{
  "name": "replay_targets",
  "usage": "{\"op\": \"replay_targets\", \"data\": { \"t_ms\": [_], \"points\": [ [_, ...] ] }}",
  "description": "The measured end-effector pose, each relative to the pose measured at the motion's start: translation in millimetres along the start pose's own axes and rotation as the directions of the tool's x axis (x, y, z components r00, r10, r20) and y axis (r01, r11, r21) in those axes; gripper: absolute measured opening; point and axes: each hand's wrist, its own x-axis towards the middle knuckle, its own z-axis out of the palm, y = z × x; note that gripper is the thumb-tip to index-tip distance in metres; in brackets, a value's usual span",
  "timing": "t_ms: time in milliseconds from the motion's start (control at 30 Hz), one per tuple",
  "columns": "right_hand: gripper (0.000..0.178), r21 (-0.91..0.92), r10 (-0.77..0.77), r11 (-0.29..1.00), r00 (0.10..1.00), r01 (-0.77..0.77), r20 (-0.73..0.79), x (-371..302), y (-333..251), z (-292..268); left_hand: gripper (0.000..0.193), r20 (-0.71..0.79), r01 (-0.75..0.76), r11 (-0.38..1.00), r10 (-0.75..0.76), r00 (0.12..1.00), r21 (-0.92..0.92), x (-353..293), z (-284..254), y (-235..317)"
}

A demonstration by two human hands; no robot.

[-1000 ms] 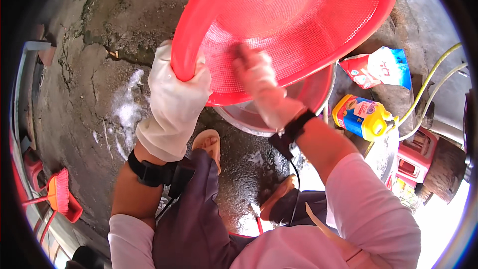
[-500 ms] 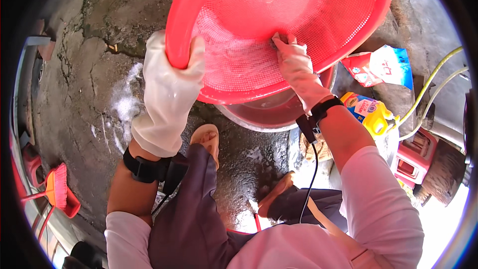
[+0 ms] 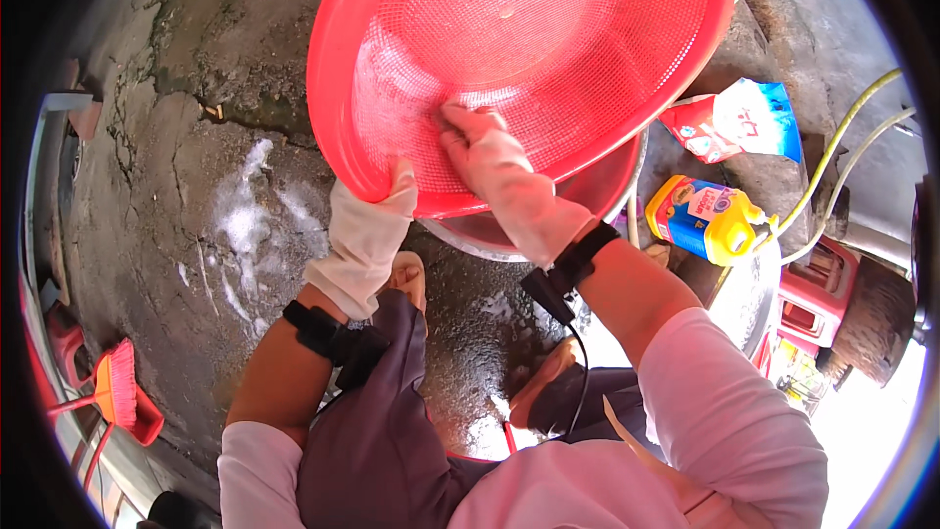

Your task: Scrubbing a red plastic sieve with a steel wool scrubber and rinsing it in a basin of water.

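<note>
A large red plastic mesh basket is tilted up in front of me, its open inside toward me. My left hand, in a whitish rubber glove, is closed on its near left rim. Inside, my gloved right hand presses bent fingers against the mesh wall near the left hand. A small dark bit shows at those fingertips, too hidden to name. White suds cling to the mesh beside them. Beneath the basket stands a wide basin with a reddish inside, partly covered by it.
To the right lie a red, white and blue detergent bag, a yellow bottle with a blue label and a yellowish hose. A pink stool stands farther right. Suds spot the wet concrete; an orange broom is at left.
The basket has shifted left and tilted more toward me. My left hand has moved down with its rim. My right hand has slid left along the mesh, closer to the left hand.
</note>
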Motion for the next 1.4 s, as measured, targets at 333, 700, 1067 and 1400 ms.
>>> {"op": "replay_targets", "data": {
  "t_ms": [333,700,1067,1400],
  "points": [
    [0.038,-0.214,0.463,0.886,0.813,-0.411,0.354,23.6,-11.7,-54.4,0.027,-0.017,-0.124,0.985,0.127,0.992,0.123,19.2,-11.5,3.4],
    [0.036,-0.078,0.133,0.99,0.963,-0.118,0.234,11.5,-30.9,-30.2,0.034,-0.094,-0.229,0.973,0.229,0.969,0.008,20.1,1.0,-2.9],
    [0.031,0.076,-0.128,0.99,0.975,0.116,0.182,33.2,-15.5,-29.8,0.032,-0.072,-0.228,0.971,0.233,0.97,0.079,20.8,-2.6,11.2],
    [0.036,-0.087,0.09,0.994,0.953,-0.067,0.289,31.4,-32.7,-34.8,0.038,-0.009,-0.143,0.989,0.143,0.99,0.043,17.5,2.9,-2.7]
  ]
}}
